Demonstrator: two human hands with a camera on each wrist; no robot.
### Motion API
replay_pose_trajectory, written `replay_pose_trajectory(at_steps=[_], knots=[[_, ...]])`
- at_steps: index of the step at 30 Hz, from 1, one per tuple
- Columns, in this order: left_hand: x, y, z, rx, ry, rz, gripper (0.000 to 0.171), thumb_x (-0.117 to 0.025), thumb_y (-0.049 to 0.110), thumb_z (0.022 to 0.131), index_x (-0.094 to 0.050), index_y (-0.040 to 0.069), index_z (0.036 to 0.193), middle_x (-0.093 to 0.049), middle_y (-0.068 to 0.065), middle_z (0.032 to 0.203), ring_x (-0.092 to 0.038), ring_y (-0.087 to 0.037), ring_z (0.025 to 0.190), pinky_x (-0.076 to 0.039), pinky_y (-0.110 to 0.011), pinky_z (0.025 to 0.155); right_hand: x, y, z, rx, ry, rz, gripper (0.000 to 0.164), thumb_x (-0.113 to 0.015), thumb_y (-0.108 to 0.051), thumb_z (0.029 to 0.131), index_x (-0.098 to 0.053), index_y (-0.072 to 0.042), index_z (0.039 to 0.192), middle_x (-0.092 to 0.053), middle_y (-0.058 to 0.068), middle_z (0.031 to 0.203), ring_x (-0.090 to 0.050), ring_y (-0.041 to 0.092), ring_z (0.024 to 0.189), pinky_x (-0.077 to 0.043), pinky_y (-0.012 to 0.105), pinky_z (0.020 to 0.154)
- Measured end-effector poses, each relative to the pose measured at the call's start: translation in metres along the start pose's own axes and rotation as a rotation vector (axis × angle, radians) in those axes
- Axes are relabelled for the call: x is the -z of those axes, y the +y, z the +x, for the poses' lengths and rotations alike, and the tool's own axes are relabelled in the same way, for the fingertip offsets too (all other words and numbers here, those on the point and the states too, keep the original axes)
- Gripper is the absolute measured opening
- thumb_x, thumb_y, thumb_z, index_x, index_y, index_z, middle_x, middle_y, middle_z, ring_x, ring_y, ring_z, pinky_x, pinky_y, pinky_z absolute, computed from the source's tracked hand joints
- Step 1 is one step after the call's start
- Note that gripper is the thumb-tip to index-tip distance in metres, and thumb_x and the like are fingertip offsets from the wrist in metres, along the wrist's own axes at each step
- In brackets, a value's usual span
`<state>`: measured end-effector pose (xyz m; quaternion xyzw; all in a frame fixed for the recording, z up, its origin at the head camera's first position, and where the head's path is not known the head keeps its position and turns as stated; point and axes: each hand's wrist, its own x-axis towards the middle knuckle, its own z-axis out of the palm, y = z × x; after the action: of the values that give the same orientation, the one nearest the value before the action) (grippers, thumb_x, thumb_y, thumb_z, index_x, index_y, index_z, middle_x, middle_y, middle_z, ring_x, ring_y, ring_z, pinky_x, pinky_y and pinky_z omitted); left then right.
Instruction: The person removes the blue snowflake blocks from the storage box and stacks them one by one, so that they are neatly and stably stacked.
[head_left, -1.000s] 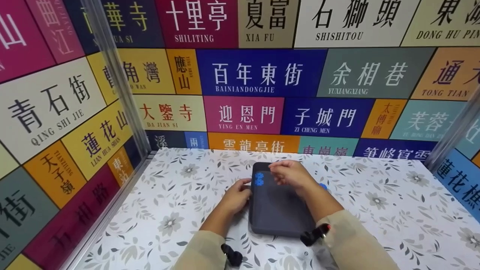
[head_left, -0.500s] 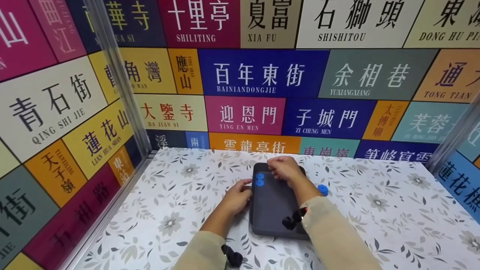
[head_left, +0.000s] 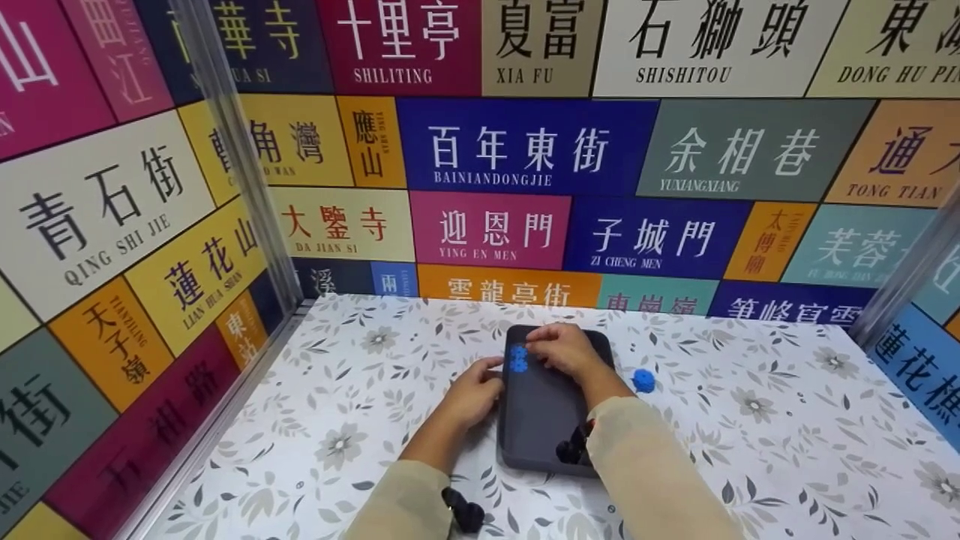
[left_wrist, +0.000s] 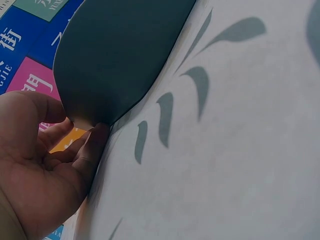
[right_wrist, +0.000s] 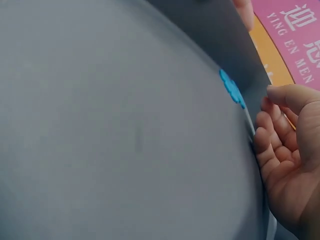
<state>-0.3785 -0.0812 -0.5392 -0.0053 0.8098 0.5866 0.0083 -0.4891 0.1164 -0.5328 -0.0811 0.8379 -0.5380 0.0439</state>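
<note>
A dark grey rounded tray lies on the patterned table. My left hand is at its left edge; in the left wrist view, thumb and fingers pinch the tray's wall. Two blue flower-shaped pieces lie one behind the other at the tray's upper left, one showing edge-on as a blue piece in the right wrist view. Over the tray's far part is my right hand, fingers curled, thumb near the forefinger, tips right beside the flowers. I cannot tell whether something thin sits between them.
A blue textured ball-like cluster lies on the table to the right of the tray. The floral tablecloth runs back to walls covered in coloured signs. Clear upright edging stands at the left corner.
My right hand moves left and then down over the tray toward the two blue flowers, uncovering the blue cluster on the right. The left hand stays on the tray's edge.
</note>
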Motion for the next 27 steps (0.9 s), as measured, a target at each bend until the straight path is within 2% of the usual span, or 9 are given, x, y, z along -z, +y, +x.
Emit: replay_pose_trajectory(at_steps=[4, 16, 22, 27], knots=[[-0.0002, -0.0001, 0.0003, -0.001, -0.003, 0.001, 0.056, -0.059, 0.018, 0.093, -0.061, 0.010, 0.149, -0.075, -0.014, 0.131, -0.070, -0.019, 0.100, -0.057, -0.032, 0.087, 0.0008, 0.0032, 0.0000, 0.033, -0.041, -0.051, 0.024, -0.083, -0.016, 0.088, -0.081, -0.006, 0.110, -0.080, 0.004, 0.096, -0.065, 0.013, 0.073, -0.055, 0.026, 0.064], [0.0026, 0.0021, -0.0012, 0.008, -0.019, 0.006, 0.055, -0.058, 0.017, 0.096, -0.060, 0.011, 0.150, -0.073, -0.015, 0.135, -0.070, -0.020, 0.105, -0.057, -0.036, 0.092, -0.0018, 0.0037, -0.0010, 0.073, -0.166, -0.141, 0.036, -0.090, -0.014, 0.082, -0.079, -0.005, 0.114, -0.080, 0.012, 0.107, -0.070, 0.013, 0.087, -0.057, 0.026, 0.071], [0.0015, 0.0027, -0.0011, 0.034, -0.020, -0.026, 0.055, -0.058, 0.016, 0.096, -0.060, 0.012, 0.150, -0.073, -0.013, 0.135, -0.071, -0.020, 0.105, -0.058, -0.035, 0.090, -0.0023, 0.0013, -0.0029, 0.121, -0.171, -0.241, 0.037, -0.091, -0.015, 0.081, -0.080, -0.008, 0.115, -0.080, 0.011, 0.110, -0.071, 0.018, 0.097, -0.060, 0.034, 0.085], [0.0003, 0.0039, -0.0013, 0.045, -0.016, -0.008, 0.054, -0.059, 0.018, 0.096, -0.061, 0.014, 0.150, -0.073, -0.012, 0.136, -0.071, -0.020, 0.106, -0.057, -0.036, 0.092, -0.0015, 0.0001, -0.0039, 0.116, -0.185, -0.258, 0.035, -0.091, -0.013, 0.080, -0.081, -0.008, 0.113, -0.081, 0.009, 0.110, -0.071, 0.018, 0.096, -0.059, 0.032, 0.084]])
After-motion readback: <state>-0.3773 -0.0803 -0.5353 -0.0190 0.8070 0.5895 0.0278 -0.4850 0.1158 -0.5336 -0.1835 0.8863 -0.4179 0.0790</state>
